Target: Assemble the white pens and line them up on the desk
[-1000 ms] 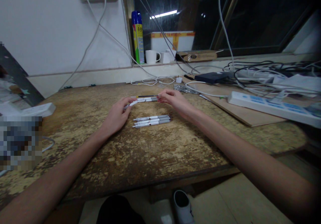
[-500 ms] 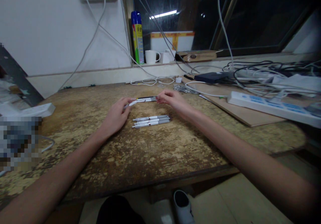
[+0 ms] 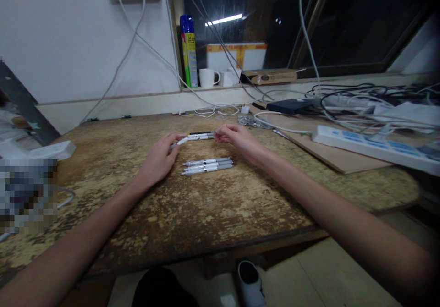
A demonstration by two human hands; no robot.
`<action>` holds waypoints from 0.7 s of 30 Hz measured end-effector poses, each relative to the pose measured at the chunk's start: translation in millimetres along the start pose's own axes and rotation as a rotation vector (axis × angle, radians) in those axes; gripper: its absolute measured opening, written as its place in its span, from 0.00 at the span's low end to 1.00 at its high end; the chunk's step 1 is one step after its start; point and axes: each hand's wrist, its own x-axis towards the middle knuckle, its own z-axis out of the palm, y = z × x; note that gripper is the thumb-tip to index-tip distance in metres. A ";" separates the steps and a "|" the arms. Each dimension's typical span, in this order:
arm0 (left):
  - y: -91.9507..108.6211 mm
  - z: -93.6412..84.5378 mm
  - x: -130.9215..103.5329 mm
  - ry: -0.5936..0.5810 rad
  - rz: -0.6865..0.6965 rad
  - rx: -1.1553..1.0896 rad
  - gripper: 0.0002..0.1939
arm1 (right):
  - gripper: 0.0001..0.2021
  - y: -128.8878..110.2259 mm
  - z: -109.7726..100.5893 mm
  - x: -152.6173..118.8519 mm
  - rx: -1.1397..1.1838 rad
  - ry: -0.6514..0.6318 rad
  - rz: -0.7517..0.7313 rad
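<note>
A short row of pens lies across the middle of the worn wooden table, with my hands at its two ends. It has a white and grey pen (image 3: 201, 136) and, behind it, a black pen (image 3: 201, 133). My left hand (image 3: 161, 156) is closed, thumb and fingers around a slim white pen (image 3: 179, 141) at the left end. My right hand (image 3: 233, 136) pinches at the right end, where its fingers hide the pen tips. Nearer to me, several white and grey pens (image 3: 207, 166) lie side by side, touched by neither hand.
A white power strip (image 3: 371, 146) and a brown board (image 3: 330, 153) lie to the right, with tangled cables behind. A clear plastic bag (image 3: 252, 122) and a white cable (image 3: 206, 112) are at the back. A spray can (image 3: 189, 52) and mug (image 3: 207, 78) stand on the sill.
</note>
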 end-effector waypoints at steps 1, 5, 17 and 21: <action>0.2 -0.3 0.0 0.004 0.003 -0.009 0.18 | 0.07 0.0 -0.7 0.1 0.012 0.011 0.001; 0.8 -1.8 0.2 0.041 -0.064 -0.080 0.18 | 0.08 0.5 -3.7 0.4 0.046 0.038 -0.006; 0.5 -3.1 2.2 0.083 -0.137 -0.172 0.15 | 0.09 0.6 -5.2 2.8 0.116 0.094 0.042; 3.5 -4.0 1.7 0.055 -0.108 -0.131 0.16 | 0.10 0.9 -5.3 2.6 0.111 0.099 0.038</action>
